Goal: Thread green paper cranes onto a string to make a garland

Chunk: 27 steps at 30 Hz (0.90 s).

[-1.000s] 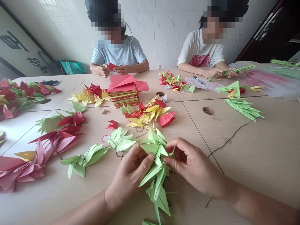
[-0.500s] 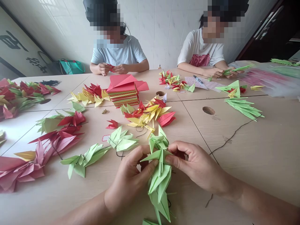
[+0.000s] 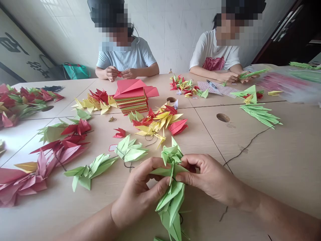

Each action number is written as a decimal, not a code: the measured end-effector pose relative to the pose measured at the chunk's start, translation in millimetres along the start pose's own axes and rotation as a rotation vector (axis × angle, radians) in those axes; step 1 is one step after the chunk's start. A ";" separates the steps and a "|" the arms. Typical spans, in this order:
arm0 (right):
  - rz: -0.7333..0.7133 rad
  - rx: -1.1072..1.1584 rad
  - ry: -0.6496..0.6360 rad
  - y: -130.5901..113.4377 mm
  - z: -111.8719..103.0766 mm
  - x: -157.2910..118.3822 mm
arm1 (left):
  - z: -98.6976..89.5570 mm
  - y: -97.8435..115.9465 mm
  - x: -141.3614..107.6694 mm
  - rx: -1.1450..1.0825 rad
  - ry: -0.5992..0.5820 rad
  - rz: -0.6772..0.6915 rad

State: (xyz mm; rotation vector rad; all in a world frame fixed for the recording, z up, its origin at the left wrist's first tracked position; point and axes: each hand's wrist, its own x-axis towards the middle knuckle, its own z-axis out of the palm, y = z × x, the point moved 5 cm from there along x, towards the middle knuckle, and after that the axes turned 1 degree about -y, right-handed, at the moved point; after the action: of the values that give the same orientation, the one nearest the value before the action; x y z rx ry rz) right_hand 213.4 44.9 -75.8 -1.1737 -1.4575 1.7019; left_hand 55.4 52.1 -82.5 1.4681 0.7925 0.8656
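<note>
Between my hands is a light green origami paper crane (image 3: 160, 172), its wings spread out to both sides. My left hand (image 3: 136, 192) pinches its left wing between thumb and fingers. Thumb and fingers of my right hand (image 3: 213, 179) are closed on the right wing. More green folded cranes (image 3: 173, 201) hang in a line below it toward me, and another green crane (image 3: 172, 154) touches it from above. Bits of dark thread show beside this strand. To the left lie two loose-looking green cranes (image 3: 91, 169) joined by dark thread.
Pink and red paper cranes (image 3: 57, 150) lie at left. A stack of coloured paper sheets (image 3: 131, 102) stands mid-table, near yellow and red cranes (image 3: 160, 122). Green folded strips (image 3: 260, 114) lie at right by a dark thread (image 3: 247, 147). Two people (image 3: 127, 60) sit opposite, folding paper.
The held crane's wings have been drawn out sideways and now lie flatter. The strand has shifted and bent slightly. Both hands keep their pinch.
</note>
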 end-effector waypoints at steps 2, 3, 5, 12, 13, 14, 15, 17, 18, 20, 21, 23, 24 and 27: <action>-0.005 -0.010 0.002 -0.4 -0.6 0.0 | 2.2 -5.2 -0.5 -0.054 -0.015 -0.044; -0.007 -0.016 0.002 -0.5 -0.8 -0.2 | 3.3 -7.2 -0.8 -0.073 -0.023 -0.058; 0.000 -0.022 0.002 0.1 -0.9 -0.7 | 4.8 -9.8 -1.4 -0.121 -0.031 -0.084; 0.011 -0.001 -0.038 2.4 0.6 -0.5 | 7.3 -12.6 -0.9 -0.329 -0.040 -0.197; 0.015 -0.006 -0.037 2.6 0.5 -0.3 | 7.5 -12.7 -0.6 -0.360 -0.035 -0.206; 0.020 -0.010 -0.035 2.7 0.4 -0.3 | 7.9 -12.6 -0.5 -0.384 -0.034 -0.213; 0.024 -0.013 -0.033 2.8 0.3 -0.3 | 8.4 -12.3 -0.3 -0.396 -0.036 -0.218; 0.027 -0.011 -0.034 2.6 0.3 -0.4 | 9.9 -11.0 -0.1 -0.389 -0.047 -0.229; 0.026 -0.002 -0.039 2.3 0.7 -0.5 | 10.7 -10.2 0.0 -0.379 -0.053 -0.237; 0.024 0.021 -0.048 1.7 1.5 -0.7 | 11.9 -8.1 0.6 -0.364 -0.053 -0.249; 0.025 0.026 -0.049 1.5 1.8 -0.9 | 12.2 -7.1 1.0 -0.361 -0.048 -0.253; 0.025 0.018 -0.042 1.4 1.9 -1.1 | 12.2 -5.9 1.4 -0.369 -0.026 -0.259; 0.025 0.006 -0.034 1.5 1.7 -1.1 | 12.2 -5.8 1.3 -0.376 -0.018 -0.264; 0.028 -0.035 -0.014 2.6 0.7 -0.9 | 12.9 -6.8 -0.2 -0.389 -0.022 -0.282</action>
State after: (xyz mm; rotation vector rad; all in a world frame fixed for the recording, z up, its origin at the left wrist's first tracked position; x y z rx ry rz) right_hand 213.4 43.2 -78.2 -1.2087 -1.4911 1.7129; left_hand 66.5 46.1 -89.6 0.9950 0.7443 0.7376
